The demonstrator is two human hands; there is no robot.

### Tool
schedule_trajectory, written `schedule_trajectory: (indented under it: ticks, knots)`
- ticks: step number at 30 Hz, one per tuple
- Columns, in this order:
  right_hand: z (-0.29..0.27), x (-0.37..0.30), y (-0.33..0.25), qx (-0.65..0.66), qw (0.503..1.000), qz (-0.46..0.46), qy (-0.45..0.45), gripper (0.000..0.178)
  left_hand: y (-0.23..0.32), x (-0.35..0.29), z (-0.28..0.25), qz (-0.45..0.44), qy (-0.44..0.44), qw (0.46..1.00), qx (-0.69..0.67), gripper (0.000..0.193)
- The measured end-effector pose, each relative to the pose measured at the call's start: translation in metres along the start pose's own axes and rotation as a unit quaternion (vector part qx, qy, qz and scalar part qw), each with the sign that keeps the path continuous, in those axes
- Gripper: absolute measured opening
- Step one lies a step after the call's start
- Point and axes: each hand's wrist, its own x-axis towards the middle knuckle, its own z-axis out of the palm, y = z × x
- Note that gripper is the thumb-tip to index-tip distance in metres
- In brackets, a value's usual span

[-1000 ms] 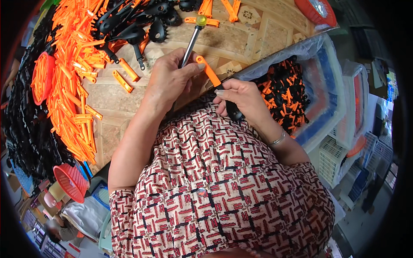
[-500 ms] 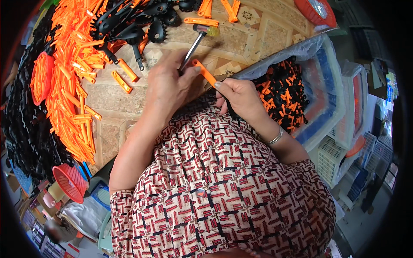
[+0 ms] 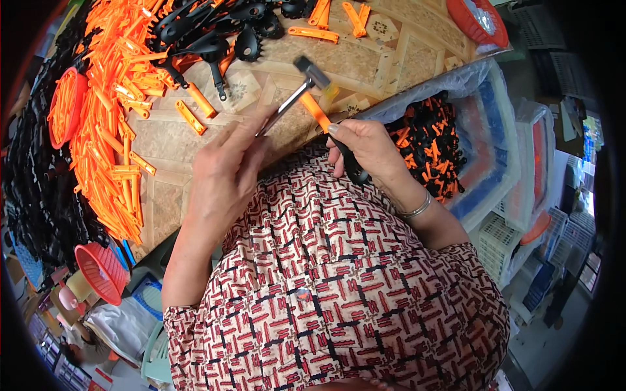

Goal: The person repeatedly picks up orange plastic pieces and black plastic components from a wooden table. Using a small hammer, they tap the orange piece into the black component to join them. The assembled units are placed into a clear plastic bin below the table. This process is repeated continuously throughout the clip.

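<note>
My left hand (image 3: 225, 163) is closed round the metal shaft of a small mallet (image 3: 284, 107). Its dark, yellow-ended head hangs above the table edge, over the far end of an orange handle. That handle belongs to a black kitchen utensil (image 3: 315, 112), pinched between the thumb and fingers of my right hand (image 3: 368, 148). The utensil's black part runs down under my palm against my patterned clothing, so its exact kind is partly hidden. Two loose orange handles (image 3: 190, 117) lie on the table beyond my left hand.
Many orange handles (image 3: 111, 143) are heaped at the left, with black parts (image 3: 39, 176) beyond. Black toothed pasta servers (image 3: 248, 44) lie at the back. A plastic-lined bin (image 3: 492, 130) of orange and black pieces stands right. Red baskets (image 3: 103, 274) are at the left and far right.
My left hand has drawn back toward me and to the left. The mallet's head has swung lower, nearer the orange handle. My right hand keeps its hold on the utensil.
</note>
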Motion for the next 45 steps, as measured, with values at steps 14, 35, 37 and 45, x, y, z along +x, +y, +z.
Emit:
schedule_trajectory:
  ticks: [14,35,37,45]
  knots:
    - [0.001,-0.004,-0.004,0.037,0.999,0.022,-0.012,0.023,-0.003,-0.017,-0.005,0.186,0.146,0.967,0.089,0.053]
    - [0.006,0.093,-0.162,-0.522,0.579,-0.609,0.148,0.018,-0.051,-0.041,-0.018,-0.227,0.192,0.884,-0.361,0.033]
    - [0.039,0.128,-0.167,-0.580,0.526,-0.586,0.209,0.027,-0.052,-0.047,-0.019,-0.233,0.204,0.888,-0.341,0.033]
    - [0.099,0.202,-0.175,-0.480,0.700,-0.484,0.215,0.046,-0.064,-0.068,-0.032,-0.272,0.261,0.856,-0.354,0.037]
